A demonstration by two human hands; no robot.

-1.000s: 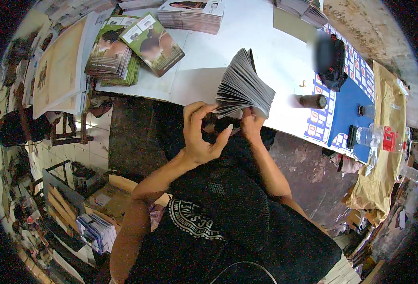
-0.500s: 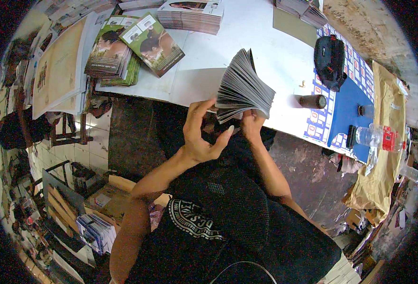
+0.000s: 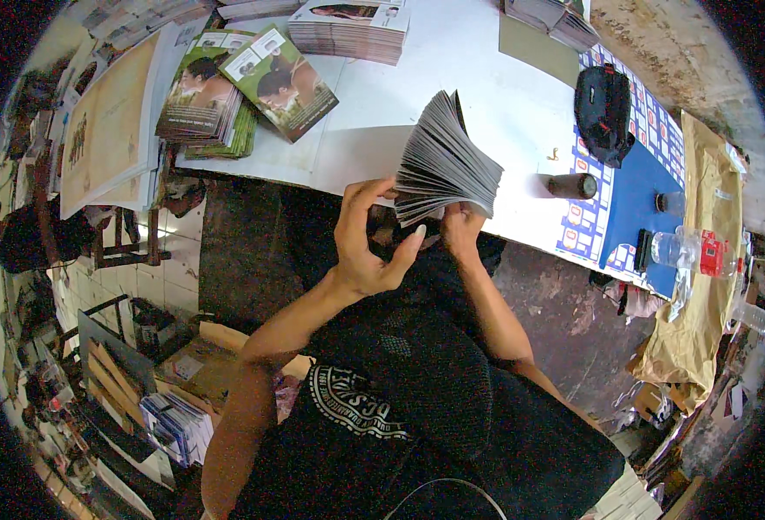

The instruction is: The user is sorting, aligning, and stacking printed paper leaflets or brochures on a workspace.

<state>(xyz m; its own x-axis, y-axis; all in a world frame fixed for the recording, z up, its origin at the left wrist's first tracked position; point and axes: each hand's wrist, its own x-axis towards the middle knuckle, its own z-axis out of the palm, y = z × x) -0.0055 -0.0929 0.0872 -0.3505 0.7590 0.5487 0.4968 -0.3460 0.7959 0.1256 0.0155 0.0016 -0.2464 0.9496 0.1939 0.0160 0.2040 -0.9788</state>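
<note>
A thick sheaf of printed sheets [image 3: 445,160], fanned out at its top, is held up over the near edge of the white table. My right hand [image 3: 462,232] grips its lower right end, with part of the fingers hidden behind the paper. At the sheaf's left side, my left hand [image 3: 367,250] is open, thumb stretched away from the fingers. Its fingertips touch the edge of the sheets, and the tips are partly hidden there. To the left lie piles of green-and-brown booklets [image 3: 280,85] with a picture on the cover.
A tall stack of booklets [image 3: 348,39] stands at the back of the white table [image 3: 348,160]. Right of the sheaf are a dark cylinder [image 3: 571,186], a black pouch [image 3: 602,113] and clear plastic bottles [image 3: 667,249]. Brown wrapping paper [image 3: 690,321] hangs at the far right.
Very little differs. My left thumb has risen slightly toward the sheaf; the sheaf and my right hand stay in place.
</note>
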